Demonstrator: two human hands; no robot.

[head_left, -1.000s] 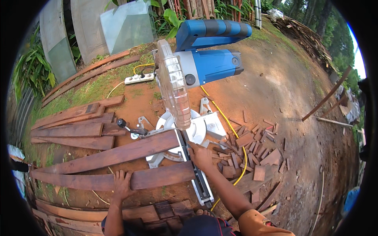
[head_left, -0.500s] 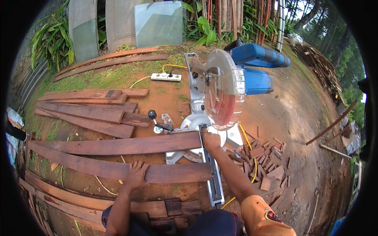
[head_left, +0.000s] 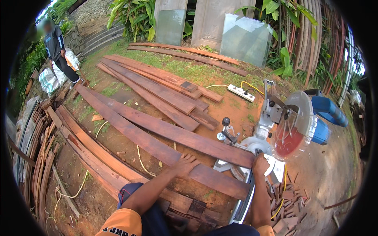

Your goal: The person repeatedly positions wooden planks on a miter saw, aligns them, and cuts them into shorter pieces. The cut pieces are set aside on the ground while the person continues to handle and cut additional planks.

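Leftward swung my view; my left hand, loosely spread, lay on the near plank, which extended far-left; my right hand, curled, grip unclear, adjoined the far plank.

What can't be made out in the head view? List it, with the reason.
All in the head view:
- Under the right hand: hidden by the hand itself.
- Left hand's palm: turned down over a plank.
- Distant person's face: blurred.
- Ground behind the right forearm: covered.
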